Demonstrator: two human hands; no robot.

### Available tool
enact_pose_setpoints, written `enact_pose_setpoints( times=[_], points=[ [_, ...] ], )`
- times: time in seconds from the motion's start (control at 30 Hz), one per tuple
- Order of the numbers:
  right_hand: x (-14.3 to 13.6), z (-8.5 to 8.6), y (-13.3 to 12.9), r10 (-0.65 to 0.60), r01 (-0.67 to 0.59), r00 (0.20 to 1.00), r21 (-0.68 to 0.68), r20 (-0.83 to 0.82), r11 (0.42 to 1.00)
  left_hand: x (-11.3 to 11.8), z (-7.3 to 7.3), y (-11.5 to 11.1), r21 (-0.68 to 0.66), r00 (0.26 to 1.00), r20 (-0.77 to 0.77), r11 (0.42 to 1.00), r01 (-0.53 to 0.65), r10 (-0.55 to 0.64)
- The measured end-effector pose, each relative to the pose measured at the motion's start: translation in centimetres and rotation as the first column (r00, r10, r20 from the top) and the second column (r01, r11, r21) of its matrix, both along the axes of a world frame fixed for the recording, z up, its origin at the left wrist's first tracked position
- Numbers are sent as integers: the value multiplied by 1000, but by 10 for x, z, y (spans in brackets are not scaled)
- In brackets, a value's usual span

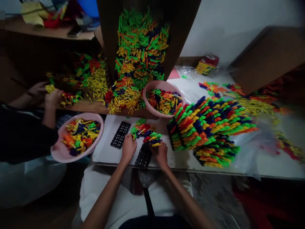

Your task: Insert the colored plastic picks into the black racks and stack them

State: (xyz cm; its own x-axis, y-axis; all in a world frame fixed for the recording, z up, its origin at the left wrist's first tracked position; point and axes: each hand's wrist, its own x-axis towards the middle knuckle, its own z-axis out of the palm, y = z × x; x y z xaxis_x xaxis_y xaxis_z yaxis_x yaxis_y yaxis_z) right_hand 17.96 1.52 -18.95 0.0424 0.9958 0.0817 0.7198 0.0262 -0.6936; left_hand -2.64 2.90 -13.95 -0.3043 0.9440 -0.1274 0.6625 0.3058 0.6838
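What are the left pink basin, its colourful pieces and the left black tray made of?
Left pink basin: probably smooth plastic; even colour, rounded rim.
Colourful pieces: likely plastic; bright solid colours, finish blurred.
Left black tray: possibly plastic; regular hole-like pattern, finish unclear.

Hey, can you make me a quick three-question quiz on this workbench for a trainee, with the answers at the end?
1. Multiple choice: What colour is the flat panel lying just beside the left hand?
A) White
B) Black
C) Pink

2. True or false: The right hand is nearer than the left to the big stack of coloured pieces set in rows.

3. Count: How many pink basins hold loose coloured pieces?

Key:
1. B, black.
2. True; the stack lies on the right hand's side.
3. Two; one at the far left near the co-worker, one beyond the hands.
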Motion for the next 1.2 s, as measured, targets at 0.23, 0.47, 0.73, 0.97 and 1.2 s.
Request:
enact_pose_setpoints(
  times=[0.23,0.47,0.73,0.97,1.2],
  points=[
    [5,-6,3,52,-78,987,174,151,982,-10,-2,7,-45,951,304,998,-50,62],
    [2,-1,5,50,-76,986,168,156,983,9,-7,-34,81,689,724,990,-116,22],
    [0,3,5,64,-86,987,152,147,985,26,-12,-36,307,909,408,951,-43,-91],
    [2,2,5,63,-88,987,167,150,982,31,-21,-34,322,960,255,946,30,-117],
    [2,2,4,59,-87,984,162,171,983,27,-18,-31,341,968,101,922,182,-228]
  ],
)
